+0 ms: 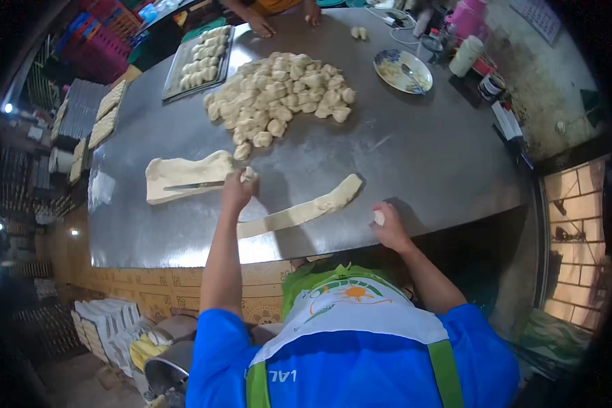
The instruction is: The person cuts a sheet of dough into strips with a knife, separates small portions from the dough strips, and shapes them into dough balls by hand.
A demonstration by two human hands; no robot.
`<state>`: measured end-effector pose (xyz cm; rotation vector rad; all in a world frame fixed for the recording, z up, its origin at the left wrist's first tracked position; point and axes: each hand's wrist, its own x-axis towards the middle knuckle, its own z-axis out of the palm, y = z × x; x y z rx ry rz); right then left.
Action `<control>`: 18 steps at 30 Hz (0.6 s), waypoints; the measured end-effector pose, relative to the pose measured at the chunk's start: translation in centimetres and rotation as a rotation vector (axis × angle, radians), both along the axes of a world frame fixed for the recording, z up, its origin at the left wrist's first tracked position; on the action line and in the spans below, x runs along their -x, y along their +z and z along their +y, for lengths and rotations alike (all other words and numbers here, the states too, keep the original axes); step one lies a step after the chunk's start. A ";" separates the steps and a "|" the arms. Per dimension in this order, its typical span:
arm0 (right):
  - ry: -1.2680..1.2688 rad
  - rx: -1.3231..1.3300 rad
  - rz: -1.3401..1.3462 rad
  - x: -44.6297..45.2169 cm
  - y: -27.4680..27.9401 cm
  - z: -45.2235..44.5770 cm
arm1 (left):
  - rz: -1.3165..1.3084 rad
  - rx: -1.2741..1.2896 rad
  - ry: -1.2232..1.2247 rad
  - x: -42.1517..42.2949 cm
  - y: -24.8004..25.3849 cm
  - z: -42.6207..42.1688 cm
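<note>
My left hand [235, 192] is closed over the right end of the dough slab, with a pale lump of dough [249, 174] showing at its fingers. A knife [192, 185] lies across the flat dough slab [183, 173], its right end reaching my left hand; whether my fingers touch it I cannot tell. My right hand [392, 230] is curled around a small piece of dough [379, 217] near the table's front edge. Between my hands stretches a long dough strip [296, 214], bunched near its right end. Beyond it is a large pile of dough pieces [279, 92].
On the metal table [428, 149] stand a tray of shaped dough [204, 60] and a patterned plate with a spoon [402, 71]. Bottles and jars [466, 56] line the right edge. Another person's hands [261, 27] rest at the far edge, near two small dough pieces [359, 32].
</note>
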<state>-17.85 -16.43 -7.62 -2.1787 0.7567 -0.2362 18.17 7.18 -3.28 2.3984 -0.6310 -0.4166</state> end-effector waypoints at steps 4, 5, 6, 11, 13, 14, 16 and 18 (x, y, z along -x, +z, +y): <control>-0.168 -0.429 -0.023 0.0 -0.8 -2.2 | -0.161 -0.404 -0.144 -4.9 -8.1 -3.9; -0.073 -0.213 -0.086 0.0 -1.4 -3.0 | -0.159 -0.405 -0.157 -4.6 -7.7 -5.1; -0.086 -0.217 -0.085 -0.5 -1.4 -3.6 | -0.018 -0.013 -0.194 -4.0 -6.3 -6.1; -0.187 -0.112 -0.022 -7.9 -0.7 -5.1 | -0.236 0.194 -0.520 1.2 0.9 -8.4; -0.096 -0.146 0.109 -10.8 0.1 -4.4 | 0.011 -0.073 -0.526 5.0 4.9 -7.7; -0.014 -0.179 0.255 -11.9 0.6 -4.0 | 0.143 -0.154 -0.491 7.2 6.2 -7.3; 0.114 -0.009 0.087 -12.8 1.2 -2.4 | -0.119 0.004 -0.540 9.1 1.7 -5.3; 0.265 0.119 -0.219 -12.9 5.5 0.5 | -0.146 0.132 -0.498 11.3 1.3 -4.2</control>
